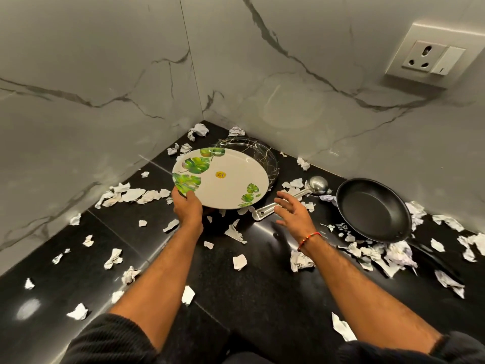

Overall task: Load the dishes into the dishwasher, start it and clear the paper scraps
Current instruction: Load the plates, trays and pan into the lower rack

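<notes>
Head view: left hand [186, 206] reaches forward, arm extended, fingers curled round the near-left rim of a round white plate with green leaf prints [223, 179], tilted above a black marbled plate [265, 153]. Right hand [291, 210] hovers with fingers spread wide, over a steel ladle [294, 197] lying on the black counter [249, 285].

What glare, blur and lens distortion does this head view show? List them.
Head view: wide-angle bending bows the wall seam and the socket; a bright glare patch sits on the black counter, and a faint round reflection on the marble wall; the right hand is slightly motion-blurred, while the left hand on the leaf-print plate looks sharper.
</notes>
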A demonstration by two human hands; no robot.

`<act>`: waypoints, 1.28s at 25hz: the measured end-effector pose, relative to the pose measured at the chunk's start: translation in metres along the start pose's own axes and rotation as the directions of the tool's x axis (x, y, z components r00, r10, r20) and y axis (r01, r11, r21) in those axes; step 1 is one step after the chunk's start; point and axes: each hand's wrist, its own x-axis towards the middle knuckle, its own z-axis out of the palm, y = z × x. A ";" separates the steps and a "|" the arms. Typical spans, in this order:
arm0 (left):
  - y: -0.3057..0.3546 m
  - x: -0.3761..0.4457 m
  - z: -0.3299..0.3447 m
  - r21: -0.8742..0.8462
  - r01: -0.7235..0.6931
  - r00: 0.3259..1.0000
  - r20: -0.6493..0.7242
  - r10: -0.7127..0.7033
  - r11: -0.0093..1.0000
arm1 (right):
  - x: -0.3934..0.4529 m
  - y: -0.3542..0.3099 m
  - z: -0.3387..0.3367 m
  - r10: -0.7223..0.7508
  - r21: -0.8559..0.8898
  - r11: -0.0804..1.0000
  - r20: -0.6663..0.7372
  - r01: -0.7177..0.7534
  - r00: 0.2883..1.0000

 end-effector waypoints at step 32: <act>-0.042 -0.316 -0.003 0.006 -0.272 0.316 0.945 0.083 0.962 | -0.377 0.121 -0.173 0.081 0.196 0.946 -0.914 0.257 0.397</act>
